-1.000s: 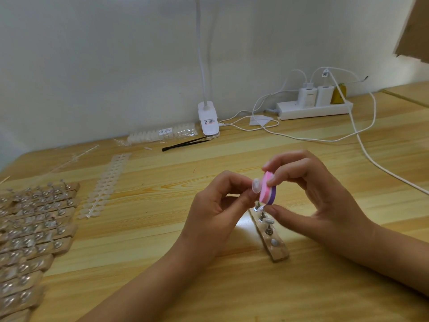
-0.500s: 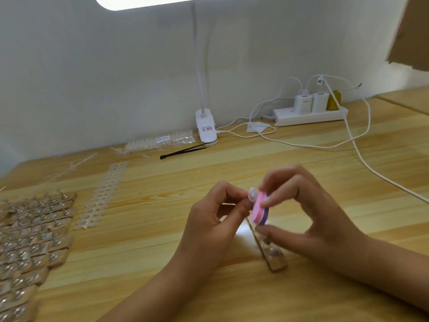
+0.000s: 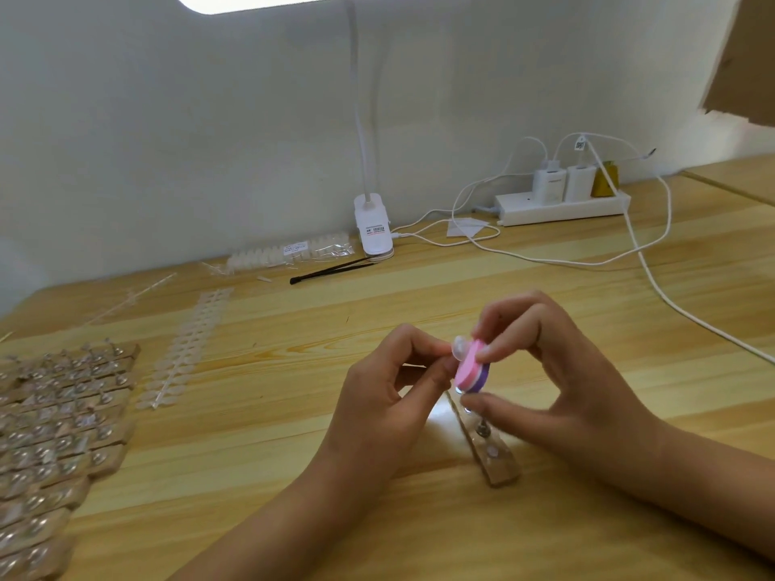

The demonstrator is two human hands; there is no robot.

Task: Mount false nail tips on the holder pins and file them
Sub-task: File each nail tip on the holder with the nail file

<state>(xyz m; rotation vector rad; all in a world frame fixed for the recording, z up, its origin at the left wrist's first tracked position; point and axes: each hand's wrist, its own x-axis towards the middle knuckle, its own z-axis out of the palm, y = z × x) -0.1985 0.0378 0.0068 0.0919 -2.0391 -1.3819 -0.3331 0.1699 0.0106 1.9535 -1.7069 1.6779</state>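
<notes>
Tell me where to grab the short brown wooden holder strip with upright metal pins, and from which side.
Pinch the wooden holder strip by its two long edges at the near end, coming from the person's side. It lies flat, metal pins stand on top, and the left hand and right hand hover over its far end.

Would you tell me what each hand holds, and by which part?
The left hand pinches a nail tip by one end; the right hand grips the pink-and-purple file block by its top and bottom.

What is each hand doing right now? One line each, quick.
Left hand: closed, pinching the clear nail tip.
Right hand: closed, gripping the pink and purple file.
</notes>
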